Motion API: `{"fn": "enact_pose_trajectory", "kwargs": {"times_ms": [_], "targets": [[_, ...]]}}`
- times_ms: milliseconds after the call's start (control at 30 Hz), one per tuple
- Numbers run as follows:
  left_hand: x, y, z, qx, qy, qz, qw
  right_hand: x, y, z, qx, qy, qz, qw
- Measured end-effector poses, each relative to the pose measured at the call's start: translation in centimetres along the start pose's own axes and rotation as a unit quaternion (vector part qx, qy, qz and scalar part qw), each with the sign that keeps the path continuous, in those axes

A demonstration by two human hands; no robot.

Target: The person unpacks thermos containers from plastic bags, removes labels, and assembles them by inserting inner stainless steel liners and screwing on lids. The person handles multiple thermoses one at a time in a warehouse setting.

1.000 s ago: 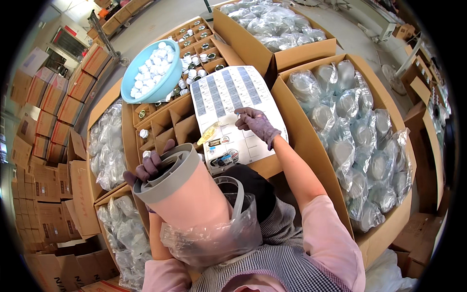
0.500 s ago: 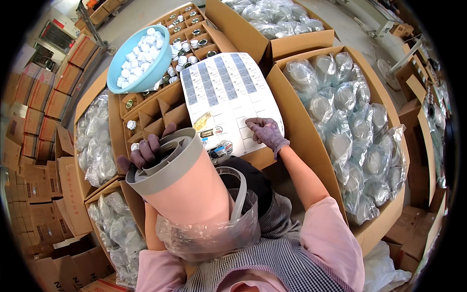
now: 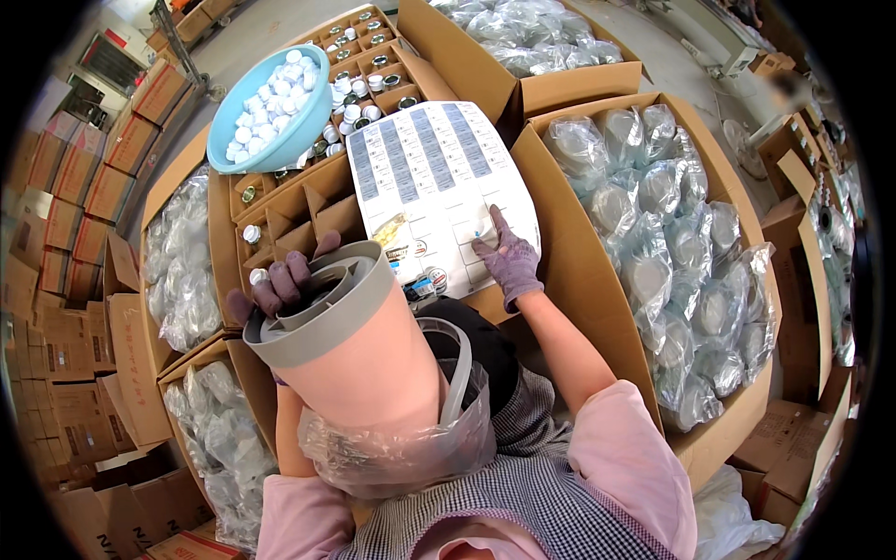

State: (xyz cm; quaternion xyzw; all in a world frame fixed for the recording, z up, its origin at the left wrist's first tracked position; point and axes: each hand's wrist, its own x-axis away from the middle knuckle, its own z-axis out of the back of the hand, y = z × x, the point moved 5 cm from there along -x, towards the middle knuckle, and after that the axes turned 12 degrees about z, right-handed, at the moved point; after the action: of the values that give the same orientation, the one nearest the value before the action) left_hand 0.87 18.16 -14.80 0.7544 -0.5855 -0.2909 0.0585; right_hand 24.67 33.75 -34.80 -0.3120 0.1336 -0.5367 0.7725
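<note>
My left hand (image 3: 285, 287), in a purple-grey glove, has its fingers hooked over the grey rim of a pink bin (image 3: 359, 350) that leans tilted across my lap. A grey curved band (image 3: 459, 375) stands out beside the bin, and clear plastic wrap (image 3: 401, 457) bunches around its lower part. On a large white sheet of labels (image 3: 429, 173), marked with grey columns, rests my gloved right hand (image 3: 511, 259). Its index finger and thumb are spread on the sheet's lower right area. Between them lies a small bluish spot, too small to make out.
Under the sheet, a divided carton (image 3: 280, 219) holds white-capped bottles. A light blue basin (image 3: 217, 140) of white caps sits at its far left. Open cartons of plastic-wrapped clear items flank me, such as the right one (image 3: 597, 271). Stacked boxes (image 3: 84, 177) stand far left.
My right hand's fingers have gone from pinched together to spread, with the index finger stretched farther up the sheet. My left hand and the bin stay nearly in place.
</note>
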Motion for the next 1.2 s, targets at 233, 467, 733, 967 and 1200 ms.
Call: {"fn": "enact_pose_trajectory", "kwargs": {"times_ms": [233,467,733,967,1200], "targets": [[-0.4,-0.2,-0.2,-0.019,0.008,-0.003,1.0,-0.9,1.9,-0.5,-0.133,-0.048,-0.009,0.99],[-1.8,-0.6,0.2,-0.096,0.029,-0.003,0.995,-0.5,-0.5,2.0,0.174,-0.038,0.017,0.984],[-8.2,0.0,6.1,-0.714,0.126,0.02,0.688,-6.9,-7.3,3.5,0.047,0.087,0.29,0.952],[-10.7,-7.7,20.5,-0.887,0.087,0.092,0.443,-15.4,-8.2,-2.3,0.239,-0.098,0.354,0.899],[-11.0,-8.0,22.9,-0.937,0.11,0.164,0.288,-15.1,-6.0,-0.8,0.141,0.032,0.35,0.926]]}}
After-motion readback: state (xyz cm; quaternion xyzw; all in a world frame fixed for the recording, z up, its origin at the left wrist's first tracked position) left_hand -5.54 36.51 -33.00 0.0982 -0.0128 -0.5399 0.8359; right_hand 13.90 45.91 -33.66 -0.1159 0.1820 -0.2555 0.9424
